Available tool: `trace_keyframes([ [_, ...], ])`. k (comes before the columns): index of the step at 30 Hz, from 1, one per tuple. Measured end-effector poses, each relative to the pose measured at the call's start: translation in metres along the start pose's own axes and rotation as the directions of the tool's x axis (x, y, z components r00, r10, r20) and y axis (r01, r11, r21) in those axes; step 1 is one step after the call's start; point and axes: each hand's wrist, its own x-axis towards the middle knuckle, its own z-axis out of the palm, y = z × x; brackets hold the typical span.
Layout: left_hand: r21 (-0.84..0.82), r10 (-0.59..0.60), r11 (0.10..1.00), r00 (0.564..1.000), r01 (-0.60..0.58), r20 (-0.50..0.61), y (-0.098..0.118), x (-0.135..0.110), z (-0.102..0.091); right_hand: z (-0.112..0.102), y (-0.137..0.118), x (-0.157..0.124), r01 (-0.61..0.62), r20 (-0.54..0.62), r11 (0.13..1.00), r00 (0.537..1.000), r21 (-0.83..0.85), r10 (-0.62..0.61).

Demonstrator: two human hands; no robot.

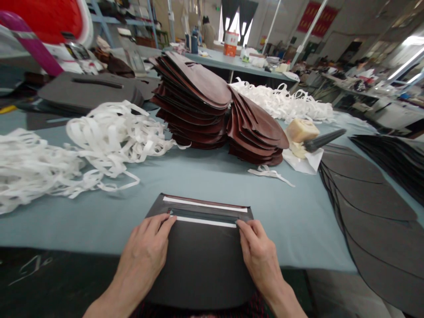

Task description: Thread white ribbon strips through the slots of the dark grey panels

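Observation:
A dark grey leather-like panel (205,265) lies in front of me, overhanging the table's near edge. Across its upper part runs a long slot (202,215), with a white strip (205,221) along its lower side and another white strip (205,203) near the top edge. At the slot's left end, my left hand (147,240) is closed, its thumb and fingers pinching the panel. My right hand (260,247) pinches the panel at the slot's right end. The undersides of both hands' grips are hidden.
Stacked brown leather pieces (195,97) stand at the table's middle back. Tangled white strips (115,137) lie to the left. On the right are a yellowish block (302,130), a dark-handled tool (324,140) and spread dark panels (371,203). More dark slotted panels (89,95) sit back left.

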Motion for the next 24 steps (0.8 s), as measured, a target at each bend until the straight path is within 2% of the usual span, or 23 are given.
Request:
trace_keyframes([
  [3, -0.007, -0.003, 1.0, 1.0, 0.003, -0.015, 0.004, 0.003, 0.0, -0.002, 0.007, 0.002, 0.091, 0.082, 0.988, 0.993, -0.121, -0.081],
  [5, -0.016, -0.003, 1.0, 1.0, 0.003, -0.018, 0.005, 0.003, 0.0, 0.0, 0.009, 0.0, 0.101, 0.052, 0.986, 0.994, -0.13, -0.095],
  [9, -0.025, 0.0, 1.0, 1.0, 0.0, -0.027, 0.004, 0.001, 0.002, 0.006, 0.012, -0.003, 0.013, -0.041, 0.999, 0.999, 0.046, -0.011],
  [12, -0.025, 0.005, 1.0, 0.999, -0.006, -0.037, 0.002, -0.001, 0.005, 0.008, 0.014, -0.002, -0.06, -0.047, 0.981, 0.996, 0.186, 0.07],
  [15, -0.022, 0.0, 1.0, 0.999, -0.001, -0.039, 0.003, -0.003, 0.007, 0.008, 0.013, -0.001, -0.072, -0.021, 0.98, 0.997, 0.185, 0.078],
  [20, -0.014, 0.007, 1.0, 0.998, -0.008, -0.062, 0.007, -0.003, 0.006, 0.006, 0.015, 0.002, -0.021, -0.041, 0.991, 0.999, 0.129, 0.026],
  [24, -0.026, 0.007, 1.0, 0.998, -0.009, -0.069, 0.005, -0.005, 0.006, -0.002, 0.024, 0.007, -0.002, 0.052, 0.982, 0.999, 0.191, -0.008],
])
